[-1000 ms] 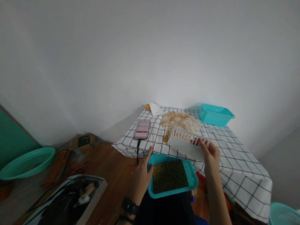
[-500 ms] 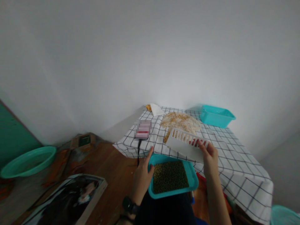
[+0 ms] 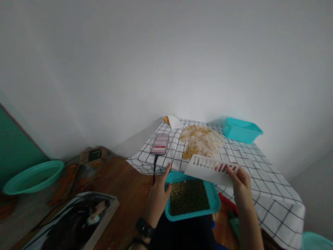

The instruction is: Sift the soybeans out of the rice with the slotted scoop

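A teal rectangular tray (image 3: 214, 201), with small green and yellowish beans (image 3: 189, 196) in it, rests at my lap. My left hand (image 3: 159, 194) grips its left rim, thumb over the edge and index finger stretched out; the remaining fingers are hidden. In my right hand (image 3: 241, 178) is a white slotted plastic basket (image 3: 208, 173), pinched at its right end and tilted above the tray's far edge. What the basket holds, if anything, cannot be seen. Behind it, yellow beans (image 3: 190, 152) lie on and beside a crumpled clear plastic sheet (image 3: 210, 139).
A checked cloth (image 3: 260, 173) covers the table. On it are a teal bin (image 3: 242, 130), a blurred-out pinkish item (image 3: 159, 143) with a black strap, and a white paper piece (image 3: 174, 122). Left, on the floor, stand a green basin (image 3: 33, 184) and a picture-covered box (image 3: 99, 211).
My right hand has moved the white basket toward me and slightly right, lower over the tray's far edge, uncovering more yellow beans. My left hand stays on the tray.
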The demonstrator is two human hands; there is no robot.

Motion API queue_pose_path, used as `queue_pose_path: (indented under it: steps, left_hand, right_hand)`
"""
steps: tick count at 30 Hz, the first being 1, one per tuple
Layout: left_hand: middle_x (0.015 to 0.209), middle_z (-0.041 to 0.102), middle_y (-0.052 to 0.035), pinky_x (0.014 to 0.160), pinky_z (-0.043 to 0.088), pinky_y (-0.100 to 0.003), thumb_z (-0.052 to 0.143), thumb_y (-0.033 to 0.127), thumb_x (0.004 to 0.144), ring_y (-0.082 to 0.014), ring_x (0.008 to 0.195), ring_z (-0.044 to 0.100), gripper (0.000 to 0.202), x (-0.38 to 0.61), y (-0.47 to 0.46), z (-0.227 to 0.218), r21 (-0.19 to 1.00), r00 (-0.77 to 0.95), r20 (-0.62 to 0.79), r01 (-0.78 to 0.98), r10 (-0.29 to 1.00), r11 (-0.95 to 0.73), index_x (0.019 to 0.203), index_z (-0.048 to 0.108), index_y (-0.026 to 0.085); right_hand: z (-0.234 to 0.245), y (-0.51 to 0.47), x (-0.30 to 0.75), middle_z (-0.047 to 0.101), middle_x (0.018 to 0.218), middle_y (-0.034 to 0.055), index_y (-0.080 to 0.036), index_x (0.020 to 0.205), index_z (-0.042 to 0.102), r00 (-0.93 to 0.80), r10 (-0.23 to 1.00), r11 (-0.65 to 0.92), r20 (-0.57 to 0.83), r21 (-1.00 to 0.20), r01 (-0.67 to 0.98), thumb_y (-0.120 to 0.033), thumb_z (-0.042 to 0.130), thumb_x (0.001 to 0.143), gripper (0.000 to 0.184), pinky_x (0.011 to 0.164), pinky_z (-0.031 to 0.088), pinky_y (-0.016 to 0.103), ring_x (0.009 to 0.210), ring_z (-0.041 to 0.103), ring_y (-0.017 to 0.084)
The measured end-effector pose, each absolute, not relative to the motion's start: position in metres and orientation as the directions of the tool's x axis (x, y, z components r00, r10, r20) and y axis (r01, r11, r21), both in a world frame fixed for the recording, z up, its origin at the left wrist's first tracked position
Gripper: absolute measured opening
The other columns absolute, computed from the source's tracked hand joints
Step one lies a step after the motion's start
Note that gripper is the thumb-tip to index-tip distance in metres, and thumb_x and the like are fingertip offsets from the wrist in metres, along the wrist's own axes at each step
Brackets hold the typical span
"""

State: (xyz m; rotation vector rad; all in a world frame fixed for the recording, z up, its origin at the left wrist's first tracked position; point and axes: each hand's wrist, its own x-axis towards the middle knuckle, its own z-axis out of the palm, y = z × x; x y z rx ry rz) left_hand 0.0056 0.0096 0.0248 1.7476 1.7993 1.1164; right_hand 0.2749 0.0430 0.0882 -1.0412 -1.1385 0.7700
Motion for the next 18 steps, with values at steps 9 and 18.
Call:
queue_pose_path:
  steps: [9,18]
  left_hand:
    - [0.154,0.043,-0.0049,0.109,0.041,-0.039,0.043,0.013,0.09,-0.0221,0.139,0.045,0.068,0.006,0.009,0.023,0.775,-0.148,0.241,0.625,0.959,-0.098,0.152,0.026,0.034]
    - [0.151,0.047,-0.0051,0.099,0.049,-0.036,0.045,0.013,0.089,-0.0231,0.131,0.053,0.069,0.006,0.009,0.028,0.745,-0.162,0.216,0.665,0.963,-0.056,0.152,0.027,0.033]
  right_hand:
    - [0.09,0.047,0.28,0.072,0.076,0.0036,-0.017,0.086,0.071,0.616,0.759,0.357,0.211,-0.926,-0.123,-0.051,0.076,0.067,0.039,0.058,0.046,0.028,0.062,0.062,0.018]
    - [0.095,0.047,0.208,0.073,0.086,0.0068,-0.016,0.089,0.068,0.361,0.834,0.398,0.417,-0.908,0.132,-0.053,0.06,0.083,0.039,0.072,0.047,0.031,0.081,0.063,0.021]
